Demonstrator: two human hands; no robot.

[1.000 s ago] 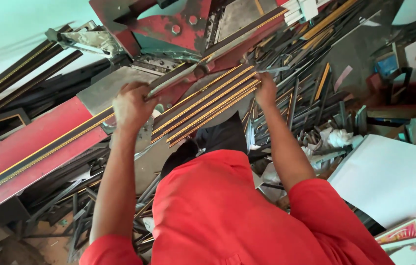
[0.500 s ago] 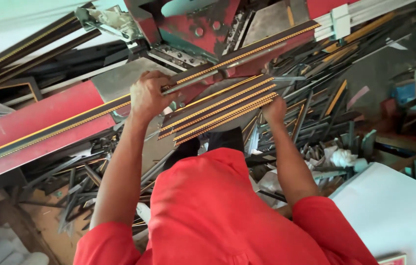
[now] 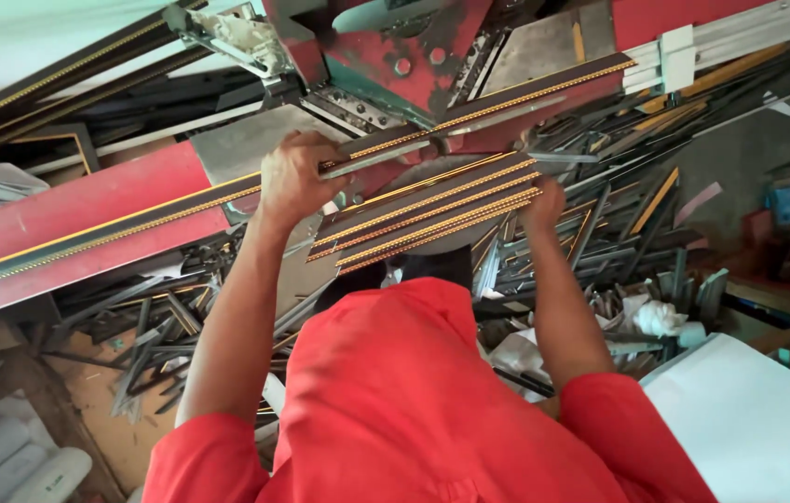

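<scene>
My left hand (image 3: 292,175) is closed over a long black moulding with a gold beaded edge (image 3: 134,224). This moulding lies along the red machine bed (image 3: 69,219) and runs under the red saw head (image 3: 395,47). My right hand (image 3: 542,205) rests against the right end of several short cut pieces of the same moulding (image 3: 423,216), stacked side by side on the grey metal plate in front of the saw. Whether the right-hand fingers grip the stack cannot be made out. Both arms reach out from red sleeves.
A heap of dark moulding offcuts (image 3: 619,242) lies right of the machine, with more (image 3: 153,345) below the bed at left. A white sheet (image 3: 749,428) sits at lower right, white rolls (image 3: 13,461) at lower left. More long mouldings (image 3: 50,88) lean at upper left.
The long moulding now reaches further right, past the saw head. My left hand has shifted right along it. My right hand has dropped slightly onto the end of the short stack.
</scene>
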